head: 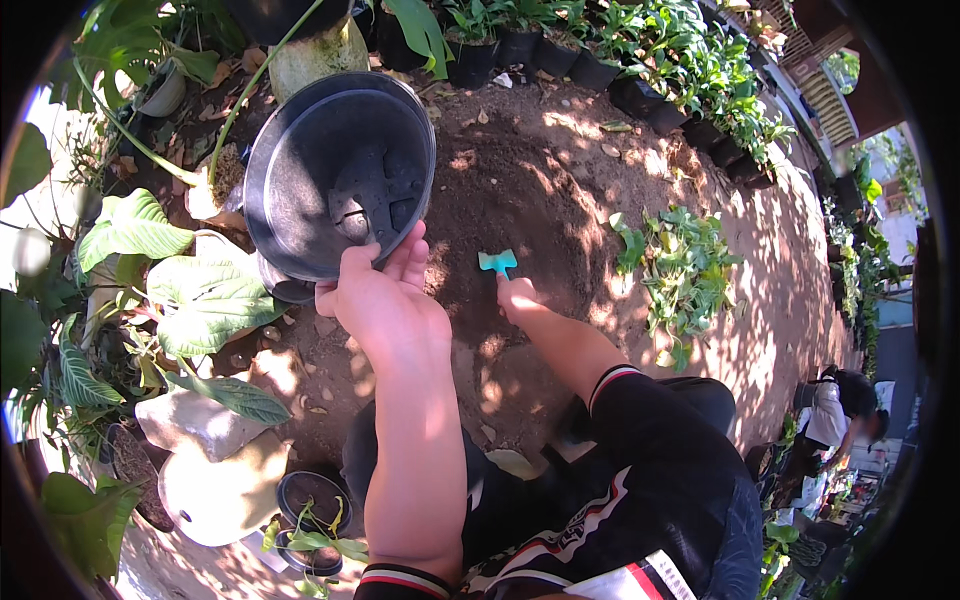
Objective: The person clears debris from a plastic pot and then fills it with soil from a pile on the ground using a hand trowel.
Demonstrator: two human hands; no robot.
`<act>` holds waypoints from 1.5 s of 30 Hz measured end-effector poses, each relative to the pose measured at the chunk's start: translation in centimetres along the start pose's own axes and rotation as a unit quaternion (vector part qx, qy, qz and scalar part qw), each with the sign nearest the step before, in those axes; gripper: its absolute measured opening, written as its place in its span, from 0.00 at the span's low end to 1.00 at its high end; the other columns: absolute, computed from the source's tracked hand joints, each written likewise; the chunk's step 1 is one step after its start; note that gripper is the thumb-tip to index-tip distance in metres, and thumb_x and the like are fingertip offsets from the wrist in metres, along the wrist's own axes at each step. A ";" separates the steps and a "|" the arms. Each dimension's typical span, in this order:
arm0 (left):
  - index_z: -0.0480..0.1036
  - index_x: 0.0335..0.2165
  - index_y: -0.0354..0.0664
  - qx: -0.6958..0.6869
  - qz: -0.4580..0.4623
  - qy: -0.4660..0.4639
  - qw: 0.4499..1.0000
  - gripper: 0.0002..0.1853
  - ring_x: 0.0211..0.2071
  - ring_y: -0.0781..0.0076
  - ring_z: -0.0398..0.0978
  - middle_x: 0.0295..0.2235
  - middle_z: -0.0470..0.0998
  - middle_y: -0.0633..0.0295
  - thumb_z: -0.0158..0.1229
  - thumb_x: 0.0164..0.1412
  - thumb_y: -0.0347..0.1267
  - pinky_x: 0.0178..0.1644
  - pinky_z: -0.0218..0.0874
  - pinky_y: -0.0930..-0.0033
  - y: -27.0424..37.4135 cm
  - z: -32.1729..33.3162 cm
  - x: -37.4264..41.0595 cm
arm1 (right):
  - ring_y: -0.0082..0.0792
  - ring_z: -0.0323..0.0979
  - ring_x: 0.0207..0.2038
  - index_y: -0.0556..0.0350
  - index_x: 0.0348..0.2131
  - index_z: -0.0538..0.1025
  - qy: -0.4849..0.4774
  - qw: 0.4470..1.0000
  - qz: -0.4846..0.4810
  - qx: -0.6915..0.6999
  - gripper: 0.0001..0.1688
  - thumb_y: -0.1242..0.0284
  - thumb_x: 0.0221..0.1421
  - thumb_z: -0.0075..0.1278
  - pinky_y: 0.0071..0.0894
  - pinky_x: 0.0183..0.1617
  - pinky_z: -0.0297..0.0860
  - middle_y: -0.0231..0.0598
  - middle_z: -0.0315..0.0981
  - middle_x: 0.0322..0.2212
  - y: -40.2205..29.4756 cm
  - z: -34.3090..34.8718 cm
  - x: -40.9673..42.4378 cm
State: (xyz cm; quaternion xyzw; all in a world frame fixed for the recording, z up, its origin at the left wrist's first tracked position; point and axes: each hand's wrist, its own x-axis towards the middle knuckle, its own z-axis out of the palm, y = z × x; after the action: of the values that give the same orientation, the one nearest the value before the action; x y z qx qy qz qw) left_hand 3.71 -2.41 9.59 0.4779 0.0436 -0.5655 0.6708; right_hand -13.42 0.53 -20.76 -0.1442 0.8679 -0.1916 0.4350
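My left hand grips the rim of a black plastic plant pot, which is tilted so that its inside shows. The pot holds no soil; the bottom has slots, with darker pieces or shadows that I cannot tell apart. To the right, my right hand is closed around the handle of a small turquoise hand trowel. Its blade is over dark loose soil on the ground. Part of another dark pot shows beneath the held pot.
Cut leafy vines lie on the ground at right. Potted plants line the upper edge. Broad-leaved plants, a stone and small soil-filled pots stand at left. Another person bends over at far right.
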 end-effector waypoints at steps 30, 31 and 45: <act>0.43 0.46 0.36 0.379 0.112 -0.116 0.911 0.27 0.40 0.54 0.66 0.46 0.45 0.43 0.46 0.48 0.23 0.29 0.73 0.72 -4.7 -1.7 0.2 | 0.18 0.55 0.08 0.60 0.26 0.73 -0.185 0.961 -0.198 -0.050 0.18 0.61 0.51 0.49 0.19 0.10 0.50 0.29 0.62 0.11 0.5 -31.9 -14.9; 0.43 0.46 0.36 0.392 0.113 -0.114 0.906 0.27 0.40 0.53 0.66 0.46 0.45 0.43 0.46 0.48 0.23 0.29 0.73 0.72 -4.4 -1.9 0.2 | 0.18 0.55 0.08 0.60 0.26 0.73 -0.182 0.959 -0.208 -0.066 0.18 0.61 0.51 0.49 0.18 0.10 0.50 0.29 0.62 0.11 -0.5 -33.8 -16.7; 0.43 0.44 0.39 0.398 0.004 -0.222 0.890 0.24 0.37 0.55 0.71 0.41 0.59 0.46 0.40 0.48 0.19 0.31 0.73 0.56 -6.3 -1.8 -1.2 | 0.35 0.70 0.18 0.62 0.28 0.75 0.051 0.759 -0.402 -0.510 0.22 0.58 0.51 0.45 0.33 0.25 0.67 0.40 0.70 0.15 -15.5 -30.5 -27.8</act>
State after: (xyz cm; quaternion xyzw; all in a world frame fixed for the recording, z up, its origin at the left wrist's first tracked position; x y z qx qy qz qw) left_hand -0.89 0.36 5.62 0.5669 -0.3377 -0.6239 0.4187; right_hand -20.70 4.75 22.52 -0.6703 0.7204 0.1155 0.1351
